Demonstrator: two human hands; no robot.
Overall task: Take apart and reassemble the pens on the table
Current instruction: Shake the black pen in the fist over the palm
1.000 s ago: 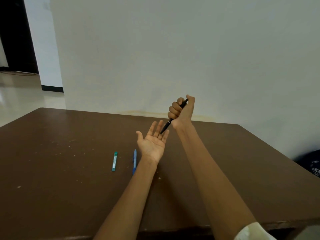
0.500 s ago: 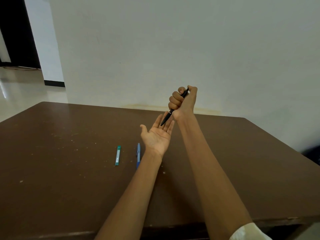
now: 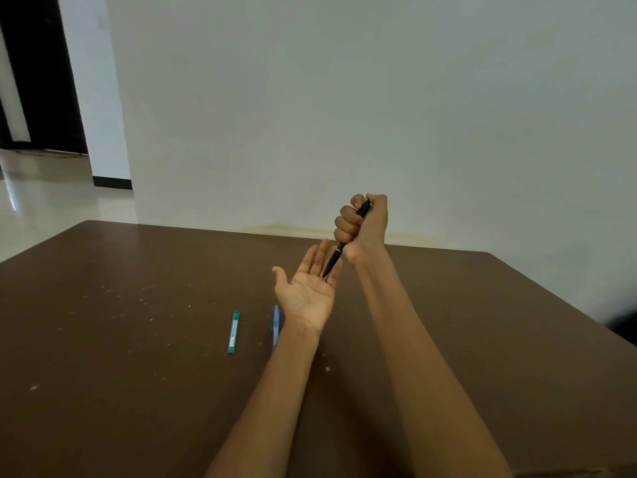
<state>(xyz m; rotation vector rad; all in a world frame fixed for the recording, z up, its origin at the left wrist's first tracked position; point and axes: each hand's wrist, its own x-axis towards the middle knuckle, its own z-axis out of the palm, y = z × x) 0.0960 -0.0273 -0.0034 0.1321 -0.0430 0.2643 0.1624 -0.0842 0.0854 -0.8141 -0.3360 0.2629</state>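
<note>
The black pen slants steeply, tip down-left onto the left hand (palm up, fingers straight and relaxed). The right hand fists around its upper barrel, thumb on top. Both hover above the brown table, near its far edge. The green pen and blue pen lie lengthwise, well apart from every edge.
</note>
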